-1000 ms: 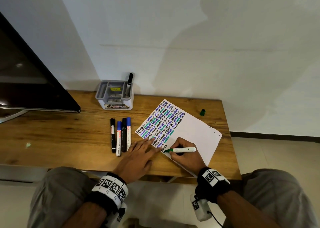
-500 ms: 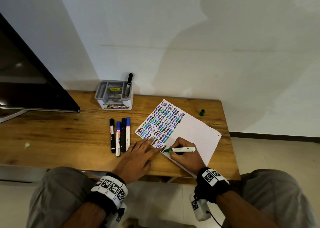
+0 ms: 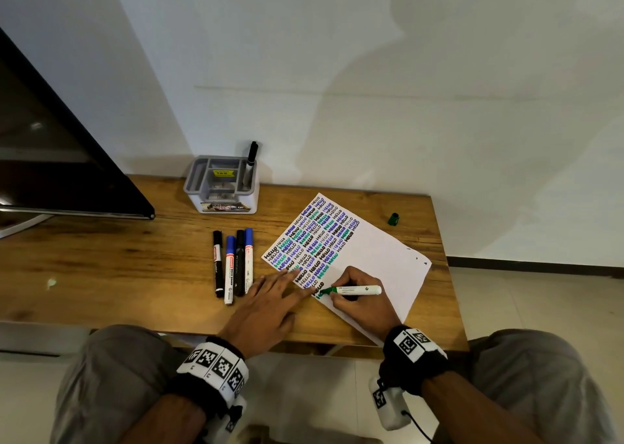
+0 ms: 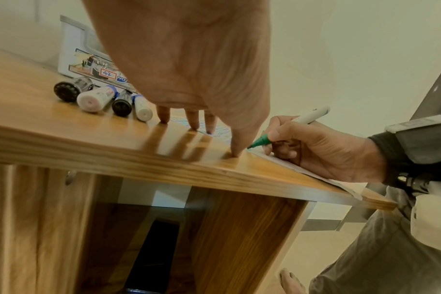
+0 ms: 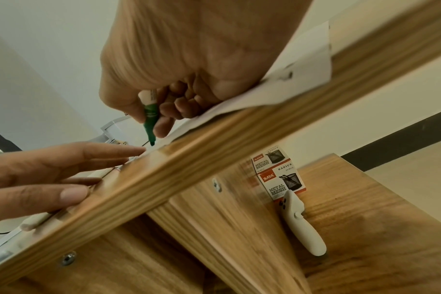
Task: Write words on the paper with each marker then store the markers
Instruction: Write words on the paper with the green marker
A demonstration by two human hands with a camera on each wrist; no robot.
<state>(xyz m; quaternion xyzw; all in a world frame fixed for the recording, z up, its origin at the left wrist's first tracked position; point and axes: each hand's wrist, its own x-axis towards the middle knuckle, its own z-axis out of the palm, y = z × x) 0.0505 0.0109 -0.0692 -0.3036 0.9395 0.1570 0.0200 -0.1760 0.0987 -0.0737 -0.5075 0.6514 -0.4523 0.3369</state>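
Observation:
A white paper (image 3: pixel 378 258) covered with rows of HELLO lies tilted on the wooden table (image 3: pixel 101 268). My right hand (image 3: pixel 361 300) grips a green marker (image 3: pixel 354 290), its tip (image 5: pixel 152 142) touching the paper's near corner. My left hand (image 3: pixel 270 303) lies flat with straight fingers (image 4: pixel 196 121) pressing the paper's left edge. Several capped markers (image 3: pixel 233 264), black and blue, lie side by side left of the paper. The green cap (image 3: pixel 393 219) stands at the table's far right. A grey organizer (image 3: pixel 221 185) at the back holds one black marker (image 3: pixel 250 163).
A dark screen (image 3: pixel 50 160) stands at the far left of the table. Under the tabletop is a shelf with a metal-mesh box (image 5: pixel 281 177) and a white handle-shaped tool (image 5: pixel 301 222). The wall runs close behind the table.
The right hand with the green marker has shifted slightly while its tip stays at the paper's near corner. The left hand has stayed pressed on the paper.

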